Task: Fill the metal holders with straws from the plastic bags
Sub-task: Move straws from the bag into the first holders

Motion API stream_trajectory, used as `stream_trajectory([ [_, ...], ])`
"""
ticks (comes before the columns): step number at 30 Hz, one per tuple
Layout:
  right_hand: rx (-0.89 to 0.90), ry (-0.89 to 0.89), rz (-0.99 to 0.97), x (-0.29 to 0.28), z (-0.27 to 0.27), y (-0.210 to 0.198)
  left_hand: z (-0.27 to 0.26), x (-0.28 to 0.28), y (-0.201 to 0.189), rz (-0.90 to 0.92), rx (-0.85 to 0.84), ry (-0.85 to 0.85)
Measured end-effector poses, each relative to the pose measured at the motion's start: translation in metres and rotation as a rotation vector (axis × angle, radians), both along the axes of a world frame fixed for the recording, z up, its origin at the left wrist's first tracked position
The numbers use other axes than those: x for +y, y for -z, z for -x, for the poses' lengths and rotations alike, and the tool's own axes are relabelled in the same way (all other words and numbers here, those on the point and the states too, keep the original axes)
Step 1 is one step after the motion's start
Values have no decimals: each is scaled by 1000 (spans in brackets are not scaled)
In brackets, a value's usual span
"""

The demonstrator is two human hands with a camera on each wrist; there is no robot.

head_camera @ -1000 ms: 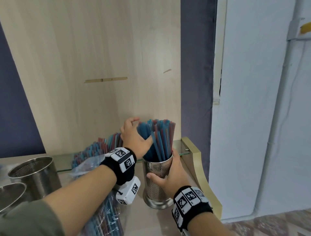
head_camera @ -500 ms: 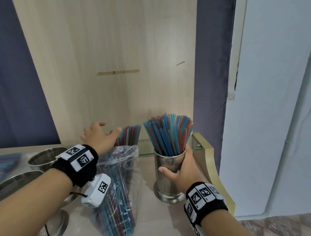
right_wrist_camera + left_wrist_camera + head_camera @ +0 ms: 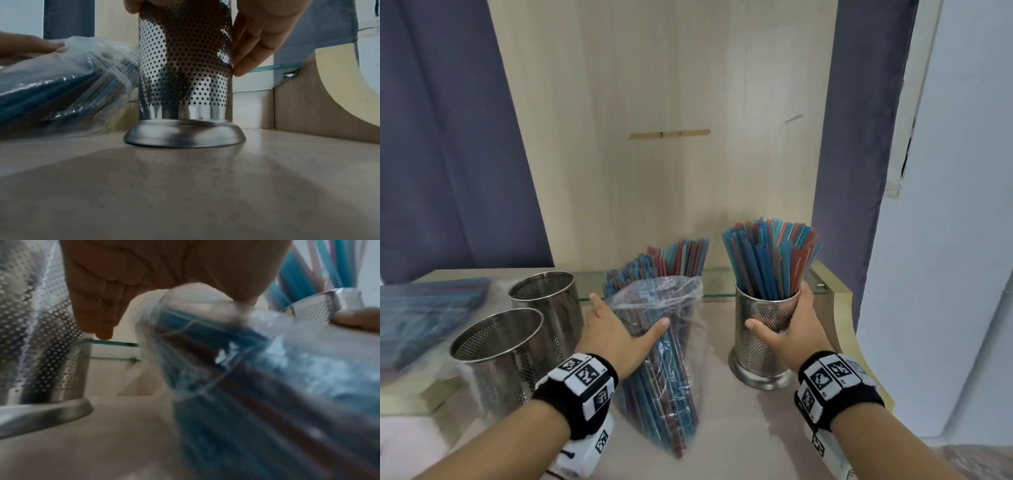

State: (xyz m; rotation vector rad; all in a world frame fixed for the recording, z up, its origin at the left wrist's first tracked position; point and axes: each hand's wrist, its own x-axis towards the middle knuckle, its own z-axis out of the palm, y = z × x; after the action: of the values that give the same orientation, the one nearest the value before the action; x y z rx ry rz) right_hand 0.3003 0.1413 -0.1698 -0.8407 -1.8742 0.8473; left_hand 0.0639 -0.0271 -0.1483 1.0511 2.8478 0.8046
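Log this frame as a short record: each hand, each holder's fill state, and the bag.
left hand: open, over the clear plastic bag of blue and red straws
right hand: grips the perforated metal holder full of straws
empty perforated metal holders: near, far
bag: open-topped, lying on the beige counter

No readable text; only coded square markers on wristbands.

Blue and red straws fill a silver perforated holder; the plastic bag is clear, the table beige.
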Motion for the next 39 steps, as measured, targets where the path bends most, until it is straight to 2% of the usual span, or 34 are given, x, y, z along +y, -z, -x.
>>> stream_trajectory([
  [7, -76, 162, 2, 2, -1, 2, 9, 4, 8, -91, -91, 32],
  [12, -46, 210, -11, 4, 0, 2, 11, 5, 10, -199, -183, 79],
  [15, -66, 290, -99, 1, 0, -3, 13, 5, 11, -244, -210, 106],
  [17, -170, 468, -355, -7, 0, -10, 14, 5, 13, -270, -219, 117],
  [19, -168, 559, -804, -23, 5, -20, 15, 6, 14, -280, -209, 125],
  [21, -41, 445, -1171, -51, 20, -31, 15, 7, 16, -296, -189, 132],
  [23, -93, 226, -1282, -77, 40, -40, 16, 8, 17, -332, -175, 133],
  [24, -180, 103, -1223, -84, 50, -45, 17, 8, 18, -347, -173, 133],
  [25, -275, -7, -1078, -91, 60, -49, 17, 8, 19, -358, -172, 136],
  [26, -369, -76, -853, -90, 71, -50, 17, 8, 20, -366, -172, 139],
  [28, -430, -78, -377, -78, 93, -50, 17, 7, 20, -366, -165, 140],
  [29, -419, -28, -213, -70, 104, -51, 17, 6, 20, -361, -164, 143],
  [32, -381, 108, 23, -45, 129, -57, 18, 5, 18, -350, -169, 163],
  [36, -239, 70, 255, -31, 144, -63, 17, 4, 15, -349, -182, 180],
  [39, -112, 16, 329, -21, 154, -50, 18, 5, 17, -395, -195, 233],
])
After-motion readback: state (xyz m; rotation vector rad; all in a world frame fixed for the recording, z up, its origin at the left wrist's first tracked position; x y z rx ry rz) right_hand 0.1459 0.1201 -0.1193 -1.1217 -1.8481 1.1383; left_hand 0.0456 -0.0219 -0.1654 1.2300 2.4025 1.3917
